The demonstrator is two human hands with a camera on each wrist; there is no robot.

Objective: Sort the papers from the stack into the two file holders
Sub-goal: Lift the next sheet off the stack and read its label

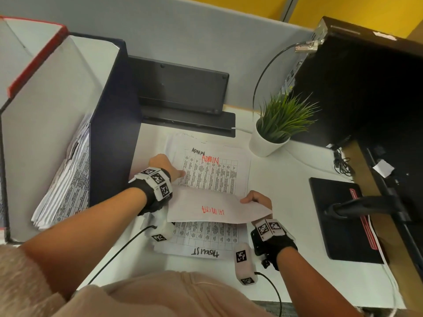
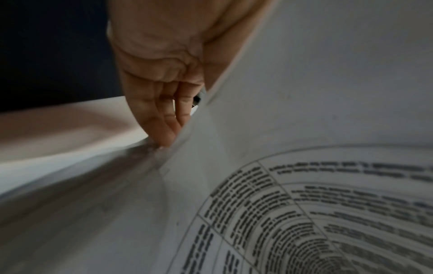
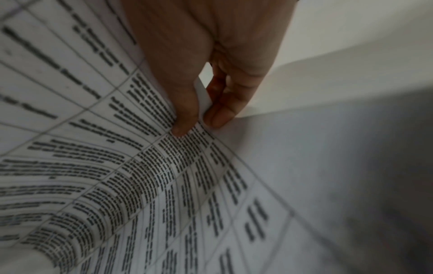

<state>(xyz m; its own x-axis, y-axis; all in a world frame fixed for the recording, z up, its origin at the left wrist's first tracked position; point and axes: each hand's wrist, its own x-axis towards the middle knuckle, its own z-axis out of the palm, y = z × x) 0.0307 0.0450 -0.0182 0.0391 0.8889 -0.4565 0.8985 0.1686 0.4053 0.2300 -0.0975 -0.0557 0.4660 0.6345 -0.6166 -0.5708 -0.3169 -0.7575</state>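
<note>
A stack of printed table sheets (image 1: 212, 175) lies in the middle of the white desk, its exposed sheet headed "ADMIN" in red. The top sheet (image 1: 206, 207) is curled back toward me, red lettering showing through its back. My right hand (image 1: 256, 199) pinches that sheet's right edge between thumb and forefinger (image 3: 199, 126). My left hand (image 1: 167, 167) rests on the stack's left side, its straight fingers (image 2: 167, 137) touching the paper edges beside the curled sheet (image 2: 304, 111). On the left stand two file holders: a navy one (image 1: 109, 110) with papers (image 1: 68, 179) in it, and a red-edged one (image 1: 34, 53).
A potted plant (image 1: 274, 131) stands just right of the stack's far end. A dark flat device (image 1: 180, 88) leans against the partition behind the stack. A black monitor (image 1: 366, 88) and its base (image 1: 338, 220) fill the right side. Cables run across the near desk edge.
</note>
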